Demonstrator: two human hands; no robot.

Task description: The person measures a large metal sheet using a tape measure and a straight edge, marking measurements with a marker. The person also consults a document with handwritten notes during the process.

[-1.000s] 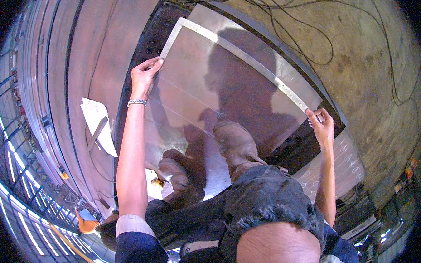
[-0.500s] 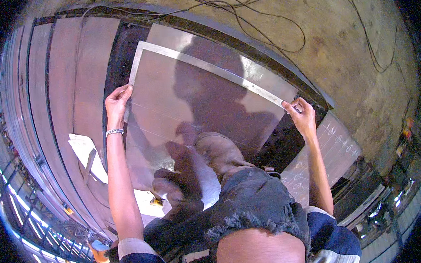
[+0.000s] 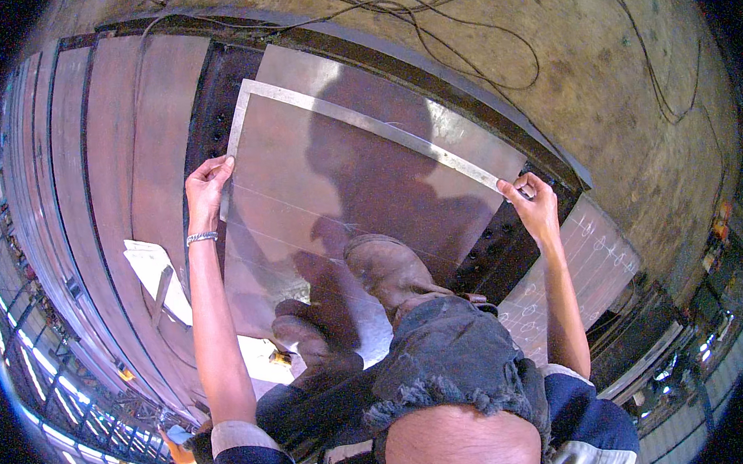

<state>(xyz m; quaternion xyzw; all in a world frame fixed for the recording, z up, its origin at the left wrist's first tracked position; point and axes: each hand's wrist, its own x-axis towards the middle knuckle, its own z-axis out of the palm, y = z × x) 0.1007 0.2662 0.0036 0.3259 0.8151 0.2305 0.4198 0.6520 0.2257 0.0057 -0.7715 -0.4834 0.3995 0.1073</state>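
L-shaped square: pale metal L-shaped square [image 3: 383, 128] over the far part of the broad plate [image 3: 288, 156]; corner at upper left, short leg close to the plate's left edge, long leg slanting down to the right. Full flat contact: cannot tell.
Left hand: left hand [image 3: 208, 186] pinches the short leg between thumb and fingers, some way down from the corner.
Right hand: right hand [image 3: 534, 202] pinches the tip of the long leg, thumb and forefinger together.
Handling, my judgement: thin legs likely flex or twist if pulled unevenly; best to keep both grips level, load light, fingertips off the inner edges. Watching corner and long tip together should show any skew.
Light: head-and-shoulders shadow [image 3: 373, 173] covers much of the plate, part of the long leg too; faint pale lines [image 3: 286, 201] are hard to read there.
Feet: brown boot [image 3: 390, 269] and second boot [image 3: 305, 332] appear on the plate's near part, crowding the space inside the L.
Left side: white sheet [image 3: 146, 262], narrow dark bar [image 3: 162, 289] lying across it.
Right side: chalk-marked plate [image 3: 559, 277] beside the right forearm.
Beyond: dark cable [image 3: 537, 64] looped on the floor [image 3: 615, 68], apart from the square.
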